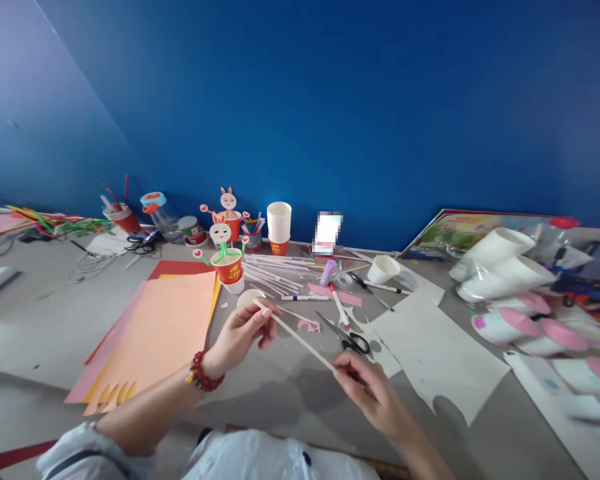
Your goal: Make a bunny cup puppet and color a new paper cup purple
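A thin pale straw (pixel 303 341) slants down to the right above the table, held between both my hands. My left hand (pixel 253 327), with a red bead bracelet (pixel 200 375) on the wrist, pinches its upper end between thumb and fingers. At the lower end, the fingertips of my right hand (pixel 365 387) are closed on it. Beyond my left hand shows a second thin pale stick (pixel 300 317); whether the hand touches it I cannot tell. Black-handled scissors (pixel 347 339) lie just past the straw, beside pink paper scraps (pixel 309 325).
Stacked coloured paper (pixel 165 333) lies at left, and cut white paper (pixel 440 353) at right. A red cup with a rabbit figure (pixel 229 270) stands behind my left hand, near several loose straws (pixel 267 275). White cups (pixel 500 263) lie at the far right. A blue wall (pixel 300 120) rises behind.
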Available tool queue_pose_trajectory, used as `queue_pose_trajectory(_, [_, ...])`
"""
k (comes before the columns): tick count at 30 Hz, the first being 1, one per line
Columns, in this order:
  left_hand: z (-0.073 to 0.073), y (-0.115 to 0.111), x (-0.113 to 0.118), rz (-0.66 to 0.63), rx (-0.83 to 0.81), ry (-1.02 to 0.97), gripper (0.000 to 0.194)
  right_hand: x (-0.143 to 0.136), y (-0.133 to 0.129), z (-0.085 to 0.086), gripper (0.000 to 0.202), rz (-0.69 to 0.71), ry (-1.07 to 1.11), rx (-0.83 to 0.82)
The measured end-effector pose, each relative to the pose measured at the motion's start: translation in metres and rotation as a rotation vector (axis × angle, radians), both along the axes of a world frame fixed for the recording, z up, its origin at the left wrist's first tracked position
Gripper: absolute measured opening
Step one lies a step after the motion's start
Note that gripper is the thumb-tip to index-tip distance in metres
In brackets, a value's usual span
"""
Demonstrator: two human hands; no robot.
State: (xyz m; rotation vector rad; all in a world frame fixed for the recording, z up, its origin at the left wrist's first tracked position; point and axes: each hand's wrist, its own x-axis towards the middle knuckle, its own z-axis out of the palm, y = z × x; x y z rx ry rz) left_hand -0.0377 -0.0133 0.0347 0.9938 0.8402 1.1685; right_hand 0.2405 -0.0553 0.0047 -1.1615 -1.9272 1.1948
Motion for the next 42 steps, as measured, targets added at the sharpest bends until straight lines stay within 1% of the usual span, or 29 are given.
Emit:
queue_pose_trajectory(5, [0.002,-0.006,0.0,0.064,0.035,-0.049,0.034,-0.001,0.004,-0.001,0.036,-0.044,-0.053,0.042])
queue_pose_trajectory(9, [0.006,-0.009,-0.004,0.171,0.038,-0.056,0.029,0.004,-0.001,0.005,0.041,-0.086,0.028,0.067])
queue_pose_trajectory(11, [0.006,-0.01,-0.006,0.203,0.044,-0.053,0.027,0.005,-0.004,0.009,0.041,-0.097,0.059,0.077])
queue_pose_trajectory(15, [0.003,-0.013,-0.006,0.19,0.003,-0.052,0.026,0.002,-0.005,0.011,0.039,-0.133,0.112,0.066])
queue_pose_trajectory(18, [0.001,-0.018,-0.004,0.164,-0.032,-0.066,0.026,0.0,-0.004,0.005,0.035,-0.142,0.196,0.057])
queue_pose_trajectory(22, [-0.003,-0.026,-0.004,0.151,-0.075,-0.074,0.029,0.004,-0.004,-0.002,0.034,-0.159,0.294,0.095])
queue_pose_trajectory(25, [-0.01,-0.03,-0.008,0.119,-0.083,-0.041,0.033,0.009,-0.005,-0.003,0.033,-0.181,0.3,0.103])
queue_pose_trajectory(27, [-0.013,-0.031,-0.014,0.068,-0.053,0.034,0.033,0.012,-0.005,-0.002,0.032,-0.192,0.302,0.096])
queue_pose_trajectory(29, [-0.012,-0.031,-0.019,-0.048,0.001,0.195,0.03,0.014,-0.003,0.0,0.032,-0.205,0.335,0.076])
queue_pose_trajectory(31, [-0.009,-0.031,-0.021,-0.189,0.093,0.437,0.024,0.015,0.001,0.001,0.033,-0.23,0.386,0.058])
queue_pose_trajectory(33, [-0.006,-0.031,-0.017,-0.312,0.199,0.652,0.019,0.013,0.004,0.0,0.034,-0.251,0.424,0.046])
queue_pose_trajectory(34, [-0.005,-0.031,-0.014,-0.362,0.235,0.704,0.018,0.011,0.006,0.0,0.035,-0.259,0.434,0.041])
queue_pose_trajectory(36, [-0.007,-0.032,-0.004,-0.435,0.268,0.729,0.019,0.008,0.008,-0.001,0.037,-0.287,0.459,0.037])
queue_pose_trajectory(37, [-0.008,-0.032,0.0,-0.448,0.272,0.729,0.019,0.005,0.009,-0.002,0.037,-0.309,0.477,0.042])
queue_pose_trajectory(39, [-0.013,-0.032,0.009,-0.439,0.275,0.721,0.019,0.001,0.011,-0.001,0.037,-0.352,0.511,0.053])
queue_pose_trajectory(42, [-0.018,-0.033,0.018,-0.415,0.264,0.698,0.019,-0.005,0.012,0.001,0.034,-0.368,0.512,0.021])
